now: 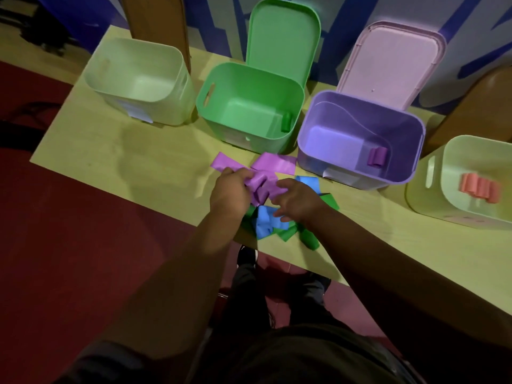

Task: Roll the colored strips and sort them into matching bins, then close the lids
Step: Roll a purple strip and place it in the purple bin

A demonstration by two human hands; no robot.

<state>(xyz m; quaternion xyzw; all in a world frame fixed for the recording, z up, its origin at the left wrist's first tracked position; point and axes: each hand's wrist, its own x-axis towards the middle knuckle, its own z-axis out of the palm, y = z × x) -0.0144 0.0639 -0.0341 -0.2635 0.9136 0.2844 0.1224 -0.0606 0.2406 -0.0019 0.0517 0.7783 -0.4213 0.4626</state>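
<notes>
Head view: step in hand is judged to be rolling a purple strip [260, 180]; sorting is part-done (one purple roll [376, 157] lies in the purple bin [304, 126], lids up). L hand [230, 189] grasps the part-wound end, fingers curled round it; R hand [297, 200] is just beside, fingertips at the strip's loose length; cannot tell whether it pinches. Strip sits between both hands, atop a pile of blue and green strips [266, 221] near the table [110, 162] edge. Next move, est.: finish winding tight; keep the coil from springing open; carry it fwd-right to the purple bin.
</notes>
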